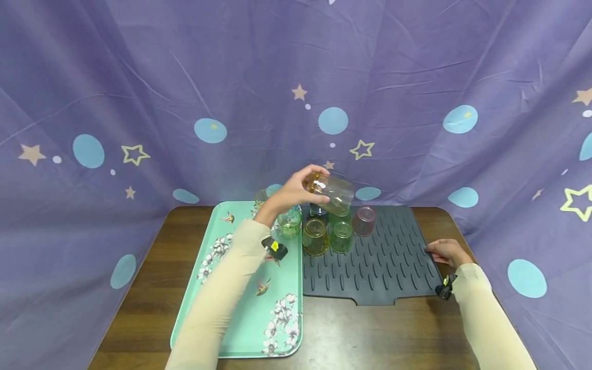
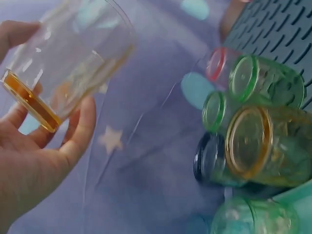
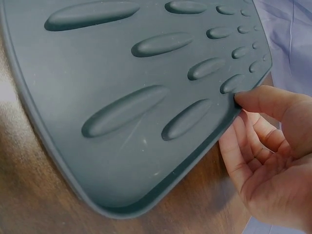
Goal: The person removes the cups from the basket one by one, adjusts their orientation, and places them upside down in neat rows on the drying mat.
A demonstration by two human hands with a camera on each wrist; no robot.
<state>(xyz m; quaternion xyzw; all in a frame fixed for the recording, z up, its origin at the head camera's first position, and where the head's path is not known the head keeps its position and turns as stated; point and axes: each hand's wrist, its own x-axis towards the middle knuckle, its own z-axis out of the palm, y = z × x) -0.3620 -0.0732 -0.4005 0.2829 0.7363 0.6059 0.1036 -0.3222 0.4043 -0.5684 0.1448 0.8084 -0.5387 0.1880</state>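
Observation:
My left hand (image 1: 296, 191) grips a clear glass with an amber base (image 1: 341, 192) near that base. The glass is tilted on its side, its mouth toward the right, above the back of the dark drying mat (image 1: 379, 277). Below it on the mat, upside down, stand an amber glass (image 1: 316, 238), green glasses (image 1: 341, 238), a pink glass (image 1: 364, 223) and a dark blue glass (image 2: 204, 158), partly hidden. At the mat's right edge, my right hand (image 1: 446, 251) pinches the rim, thumb on top and fingers underneath, as the right wrist view shows.
A mint-green tray (image 1: 245, 324) with flowers and birds lies left of the mat, on the wooden table (image 1: 370, 334). Toward its back right stands a pale green glass (image 1: 290, 225), with a yellowish glass (image 1: 260, 197) behind. A purple curtain (image 1: 259, 77) hangs behind the table.

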